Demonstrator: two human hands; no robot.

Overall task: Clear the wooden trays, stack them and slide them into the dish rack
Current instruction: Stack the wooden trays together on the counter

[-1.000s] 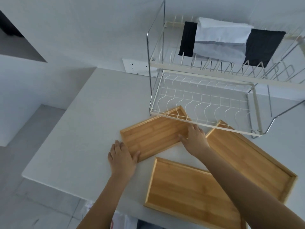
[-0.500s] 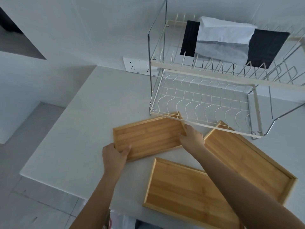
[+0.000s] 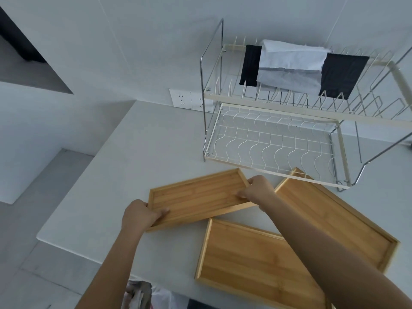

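The left hand point(image 3: 139, 216) gripped the near-left corner of the small tray point(image 3: 198, 196), thumb inside its rim. That tray sat on the white counter point(image 3: 124, 166), in front of the dish rack point(image 3: 278, 139). The right hand point(image 3: 258, 191) clasped the tray's right end, fingers over the edge. Just right of it lay a long tray point(image 3: 330, 217), its far corner under the rack's front rail. Near the counter's edge lay a third tray point(image 3: 252, 259), empty like the others. Dark and white cloths point(image 3: 294, 68) hung over the rack's upper tier.
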